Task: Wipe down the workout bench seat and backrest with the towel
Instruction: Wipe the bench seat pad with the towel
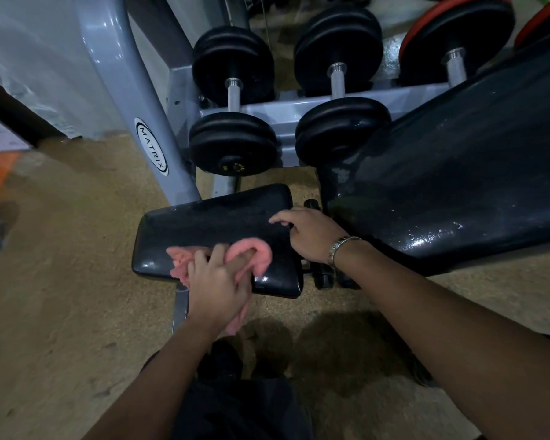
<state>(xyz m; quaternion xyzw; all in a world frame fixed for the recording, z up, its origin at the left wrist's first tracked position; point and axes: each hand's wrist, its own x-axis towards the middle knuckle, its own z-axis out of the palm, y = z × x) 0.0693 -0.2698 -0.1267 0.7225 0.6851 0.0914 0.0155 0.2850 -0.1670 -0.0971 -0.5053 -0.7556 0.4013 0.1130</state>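
While the left hand grips the pink towel bunched at the near edge of the seat, the right hand rests loose-fingered on its right edge, beside the backrest; dumbbells racked behind.

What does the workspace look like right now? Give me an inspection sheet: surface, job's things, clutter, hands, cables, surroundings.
Surface: black seat pad, dull and speckled; backrest to its right, inclined, with wet-looking glints.
Job's things: pink towel bunched on the seat pad's near half.
Clutter: nothing seen.
Hands: left hand grips the towel against the seat pad; right hand rests on the pad's right edge, fingers relaxed, with a metal band at the wrist.
Cables: one thin line behind the rack; cannot tell what it is.
Surroundings: black dumbbells on a grey rack behind the bench; tan floor.
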